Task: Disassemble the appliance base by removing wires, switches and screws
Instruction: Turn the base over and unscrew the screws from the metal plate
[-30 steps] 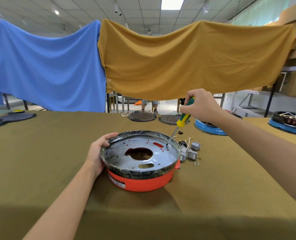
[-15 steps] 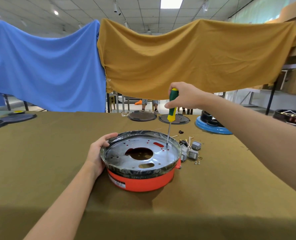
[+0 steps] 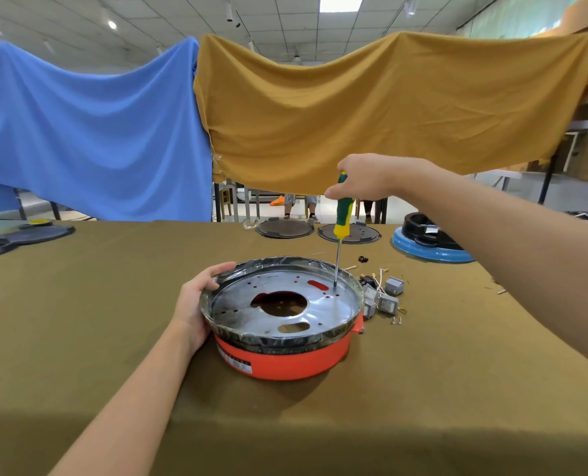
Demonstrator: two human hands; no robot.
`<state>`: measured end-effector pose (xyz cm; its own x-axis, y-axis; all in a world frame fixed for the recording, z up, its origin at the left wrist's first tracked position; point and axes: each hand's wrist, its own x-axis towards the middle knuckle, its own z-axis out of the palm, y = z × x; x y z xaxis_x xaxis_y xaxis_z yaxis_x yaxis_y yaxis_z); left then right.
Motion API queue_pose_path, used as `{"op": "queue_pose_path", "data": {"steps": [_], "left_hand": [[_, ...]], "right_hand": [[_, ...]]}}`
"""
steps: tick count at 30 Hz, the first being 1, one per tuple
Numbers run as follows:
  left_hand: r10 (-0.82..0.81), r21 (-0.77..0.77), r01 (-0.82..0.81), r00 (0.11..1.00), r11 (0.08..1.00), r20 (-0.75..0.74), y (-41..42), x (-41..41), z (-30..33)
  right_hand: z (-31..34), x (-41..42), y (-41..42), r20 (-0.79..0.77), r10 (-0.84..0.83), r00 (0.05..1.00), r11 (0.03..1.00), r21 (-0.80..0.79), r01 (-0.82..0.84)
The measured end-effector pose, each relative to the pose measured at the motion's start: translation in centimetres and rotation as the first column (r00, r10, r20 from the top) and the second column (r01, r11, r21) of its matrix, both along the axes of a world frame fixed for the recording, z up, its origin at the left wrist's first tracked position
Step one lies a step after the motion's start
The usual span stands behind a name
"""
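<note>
An orange round appliance base (image 3: 285,360) with a silver metal plate (image 3: 237,302) on top sits mid-table. My left hand (image 3: 196,298) grips its left rim. My right hand (image 3: 361,178) is closed around a green-and-yellow screwdriver (image 3: 342,214), held upright, its tip resting on the plate's far right side near a red slot. Removed grey switches (image 3: 389,297) with white wires and small screws (image 3: 397,319) lie on the cloth just right of the base.
The table wears an olive cloth (image 3: 79,321). Two dark round plates (image 3: 285,230) and a blue appliance base (image 3: 430,245) stand at the far edge; dark parts (image 3: 24,235) lie far left. Blue and mustard cloths hang behind. A person's legs show under them.
My right hand swung the screwdriver from a slant leaning right to upright, its tip staying on the plate's far right. My left hand stayed on the rim.
</note>
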<state>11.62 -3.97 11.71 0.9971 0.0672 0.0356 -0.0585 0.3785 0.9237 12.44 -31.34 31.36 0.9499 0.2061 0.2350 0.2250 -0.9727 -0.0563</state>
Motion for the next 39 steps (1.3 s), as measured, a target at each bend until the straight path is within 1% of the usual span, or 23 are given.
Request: {"op": "queue_pose_path", "data": {"steps": [3, 6, 8, 10, 12, 13, 14, 15, 16, 17, 18, 19, 23, 25, 29, 31, 32, 33, 34, 35, 36, 37, 39], "left_hand": [[0.002, 0.007, -0.002, 1.000, 1.000, 0.003, -0.1, 0.0, 0.0], [-0.003, 0.007, 0.003, 1.000, 1.000, 0.005, -0.2, -0.1, 0.0], [-0.003, 0.009, 0.003, 1.000, 1.000, 0.005, -0.1, -0.2, 0.0], [-0.001, 0.013, 0.001, 1.000, 1.000, 0.007, -0.1, -0.2, 0.0], [-0.002, 0.013, 0.001, 1.000, 1.000, 0.007, -0.1, -0.2, 0.0], [-0.003, 0.009, 0.003, 1.000, 1.000, 0.008, -0.1, -0.2, 0.0], [-0.004, 0.006, 0.004, 1.000, 1.000, 0.010, -0.1, -0.2, -0.1], [-0.004, 0.006, 0.004, 1.000, 1.000, 0.011, -0.1, -0.2, -0.1], [-0.005, 0.006, 0.005, 1.000, 1.000, 0.012, 0.0, -0.2, -0.1], [-0.004, 0.008, 0.004, 1.000, 1.000, 0.011, 0.0, -0.1, -0.1], [-0.002, 0.011, 0.002, 1.000, 1.000, 0.010, 0.0, -0.1, -0.1], [-0.001, 0.014, 0.000, 1.000, 1.000, 0.010, 0.0, 0.0, -0.2], [-0.004, 0.024, 0.004, 1.000, 1.000, 0.014, 0.1, 0.1, -0.2], [-0.003, 0.027, 0.003, 1.000, 1.000, 0.015, 0.1, 0.1, -0.2], [0.003, 0.037, -0.004, 1.000, 0.999, 0.013, 0.2, 0.2, -0.3], [0.004, 0.029, -0.004, 1.000, 1.000, 0.010, 0.2, 0.3, -0.4], [0.003, 0.024, -0.004, 1.000, 1.000, 0.008, 0.2, 0.3, -0.4], [0.003, 0.021, -0.004, 1.000, 1.000, 0.007, 0.2, 0.3, -0.4], [0.004, 0.018, -0.005, 1.000, 1.000, 0.007, 0.2, 0.3, -0.4], [0.006, 0.018, -0.006, 1.000, 1.000, 0.007, 0.2, 0.3, -0.4], [0.006, 0.020, -0.006, 1.000, 1.000, 0.008, 0.2, 0.4, -0.4], [0.005, 0.025, -0.005, 1.000, 1.000, 0.008, 0.3, 0.4, -0.4], [0.000, 0.024, 0.000, 1.000, 1.000, 0.004, 0.2, 0.4, -0.4]], "right_hand": [[0.6, -0.2, -0.3, -0.084, 0.060, 0.995, 0.998, 0.011, -0.060], [1.1, -0.5, -0.8, -0.167, 0.115, 0.979, 0.992, 0.069, -0.105], [1.4, -0.8, -0.8, -0.213, 0.139, 0.967, 0.987, 0.104, -0.119], [1.6, -0.9, -0.6, -0.237, 0.128, 0.963, 0.988, 0.119, -0.102], [1.5, -0.8, -0.3, -0.234, 0.062, 0.970, 0.995, 0.091, -0.041], [1.4, -0.8, -0.1, -0.230, 0.003, 0.973, 0.999, 0.048, 0.008], [1.3, -0.8, 0.2, -0.205, -0.074, 0.976, 0.997, -0.030, 0.069], [1.1, -0.9, 0.4, -0.147, -0.146, 0.978, 0.983, -0.137, 0.126], [1.0, -1.0, 0.6, -0.072, -0.180, 0.981, 0.959, -0.235, 0.159], [0.8, -0.9, 0.7, -0.021, -0.170, 0.985, 0.945, -0.288, 0.157], [0.8, -0.9, 0.8, -0.012, -0.134, 0.991, 0.950, -0.286, 0.125], [1.0, -1.0, 0.8, -0.035, -0.091, 0.995, 0.962, -0.262, 0.079], [1.9, -1.7, 0.3, -0.187, 0.055, 0.981, 0.988, -0.133, -0.080], [2.1, -1.8, -0.1, -0.206, 0.092, 0.974, 0.989, -0.092, -0.112], [1.7, -1.8, 0.1, -0.179, 0.115, 0.977, 0.990, -0.057, -0.127], [1.4, -1.6, 0.5, -0.177, 0.042, 0.983, 0.993, -0.101, -0.061], [1.3, -1.6, 0.9, -0.158, -0.028, 0.987, 0.986, -0.166, 0.002], [1.1, -1.6, 1.2, -0.100, -0.100, 0.990, 0.966, -0.248, 0.072], [0.9, -1.4, 1.4, -0.024, -0.135, 0.991, 0.938, -0.324, 0.120], [0.6, -1.3, 1.7, 0.043, -0.129, 0.991, 0.918, -0.372, 0.136], [0.5, -1.1, 1.8, 0.068, -0.103, 0.992, 0.916, -0.381, 0.122], [0.4, -0.9, 1.9, 0.061, -0.072, 0.996, 0.929, -0.359, 0.089], [0.6, -1.0, 1.9, -0.002, -0.018, 1.000, 0.956, -0.292, 0.017]]}}
